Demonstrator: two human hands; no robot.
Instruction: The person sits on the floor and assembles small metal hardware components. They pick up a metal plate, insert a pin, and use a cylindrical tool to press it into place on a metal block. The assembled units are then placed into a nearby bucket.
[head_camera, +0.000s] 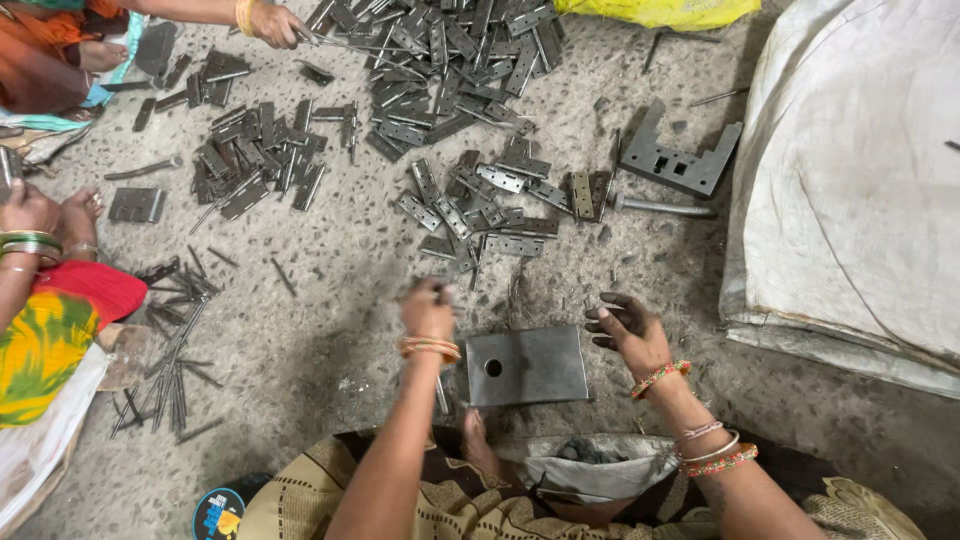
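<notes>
Lying flat on the speckled floor (330, 320) between the two hands, the grey steel plate (527, 366) has its long axis running left to right, with a round hole near its left end. The left hand (428, 310) hovers just off the plate's upper left corner, fingers pinched together on something small and dark that is too blurred to name. The right hand (628, 330) sits off the upper right corner, grimy fingers spread and empty. Bare floor lies just beyond the plate before the nearest heap of hinges (490, 205). Thin metal pins (175, 350) are scattered well to the left. A white sack (860, 170) edges the right side, a yellow bag (660, 12) lies at the top, and a round blue and yellow lid (219, 514) is by the person's knee. Another person's hand (272, 24) reaches into the far pile.
</notes>
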